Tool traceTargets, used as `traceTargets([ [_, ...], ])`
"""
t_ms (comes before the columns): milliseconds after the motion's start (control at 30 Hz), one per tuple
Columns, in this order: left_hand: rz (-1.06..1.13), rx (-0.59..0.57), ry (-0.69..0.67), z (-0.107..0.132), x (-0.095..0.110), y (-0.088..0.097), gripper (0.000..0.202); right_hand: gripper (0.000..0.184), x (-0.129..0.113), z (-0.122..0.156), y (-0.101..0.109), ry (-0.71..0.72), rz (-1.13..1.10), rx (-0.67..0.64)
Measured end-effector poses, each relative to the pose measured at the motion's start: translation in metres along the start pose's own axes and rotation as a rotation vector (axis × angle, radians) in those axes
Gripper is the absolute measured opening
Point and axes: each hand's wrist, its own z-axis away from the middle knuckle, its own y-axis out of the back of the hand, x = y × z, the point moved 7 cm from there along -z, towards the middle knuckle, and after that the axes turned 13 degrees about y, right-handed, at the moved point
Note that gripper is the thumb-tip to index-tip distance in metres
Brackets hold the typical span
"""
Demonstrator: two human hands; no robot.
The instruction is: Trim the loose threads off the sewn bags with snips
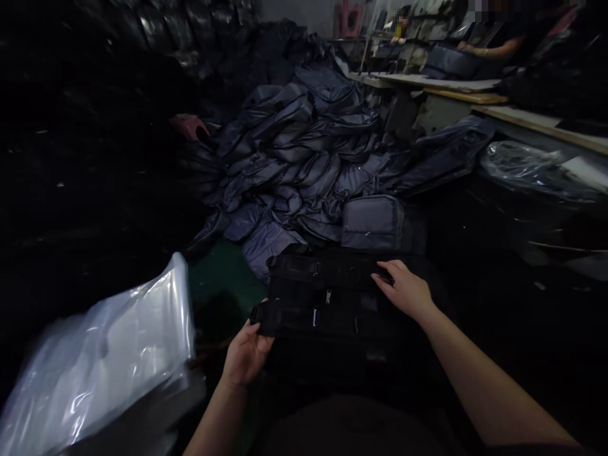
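Observation:
A black bag (pixel 327 297) with zips lies flat right in front of me. My left hand (pixel 247 354) is closed round the bag's strap end at its near left corner. My right hand (pixel 403 288) rests on the bag's upper right part, fingers pressed down on the fabric and gripping its edge. The scene is very dark, so the bag's details are faint.
A big heap of dark blue bags (pixel 308 152) rises behind the black one. A stack of clear plastic sleeves (pixel 104 354) lies at the lower left. At the back right a work table (pixel 475 95) has another person's arm (pixel 494 50) over it. Bagged goods (pixel 527 164) sit below it.

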Motion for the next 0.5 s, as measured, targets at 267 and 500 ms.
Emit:
traceTargets([
  [267,-0.162,0.035,-0.039,0.003,0.006,-0.011,0.056,0.044,-0.001,0.006,-0.004,0.010,0.044,0.006],
  [500,-0.208,-0.031,-0.035,0.016,0.009,-0.032,0.060,0.044,0.000,0.006,-0.008,0.016,0.055,0.009],
])
